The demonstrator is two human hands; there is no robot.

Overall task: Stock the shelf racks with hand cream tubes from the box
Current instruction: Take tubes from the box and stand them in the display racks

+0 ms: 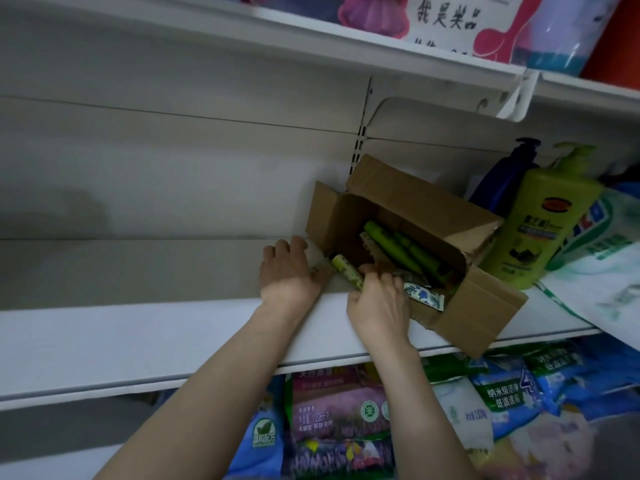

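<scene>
We've got a white shelf (138, 334) with an open cardboard box (415, 199) sitting on it, a green bottle (540, 230) just right of it, a blue bottle (502, 178) behind, then a bag (606, 271).

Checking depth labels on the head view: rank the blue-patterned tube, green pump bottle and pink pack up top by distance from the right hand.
From the right hand, gripping a pale tube:
1. blue-patterned tube, just right of the hand, at the mouth of the box.
2. green pump bottle, right of the box.
3. pink pack, overhead on the upper shelf.
</scene>
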